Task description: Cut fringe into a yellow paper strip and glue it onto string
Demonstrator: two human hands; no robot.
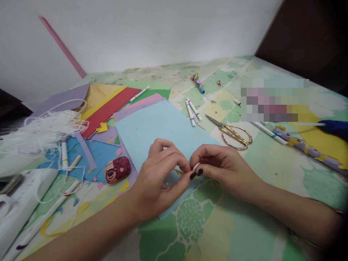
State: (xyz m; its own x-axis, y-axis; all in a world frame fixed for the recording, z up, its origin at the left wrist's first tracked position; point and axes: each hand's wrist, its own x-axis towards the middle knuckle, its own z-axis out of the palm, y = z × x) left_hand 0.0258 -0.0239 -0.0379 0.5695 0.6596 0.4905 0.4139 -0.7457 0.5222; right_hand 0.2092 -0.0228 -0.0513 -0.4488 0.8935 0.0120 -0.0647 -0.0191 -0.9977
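My left hand (160, 177) and my right hand (228, 170) meet over the near edge of a light blue paper sheet (160, 125). Both are closed in a pinch, fingertips almost touching. Between them a small white piece (196, 166) shows at my right fingertips, and a bit of yellow paper (178, 172) peeks out by my left fingers. Fingers hide most of both pieces, so their exact kind is unclear. Gold-handled scissors (231, 134) lie beyond my right hand, blades slightly apart. A dark red patterned case (117, 170) sits left of my left hand.
White string (51, 127) lies tangled at the left, above a white power strip (35, 195). Coloured paper, including a red sheet (111, 108), spreads behind it. Markers (190, 113) lie past the blue sheet. A decorated purple tube (307, 146) rests at the right. A white wall (168, 32) closes the back.
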